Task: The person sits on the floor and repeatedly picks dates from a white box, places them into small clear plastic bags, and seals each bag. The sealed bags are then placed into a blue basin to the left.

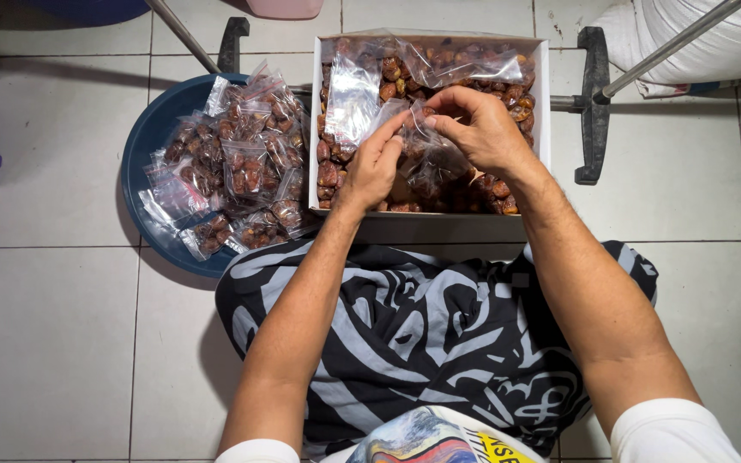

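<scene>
A small clear plastic bag was held over a white cardboard box of brown dates, which rested at the person's knees. The left hand pinched the bag's left edge with fingers closed on it, and the right hand gripped its top edge the same way. Just left of the box, a blue basin on the tiled floor held a heap of filled bags of dates.
</scene>
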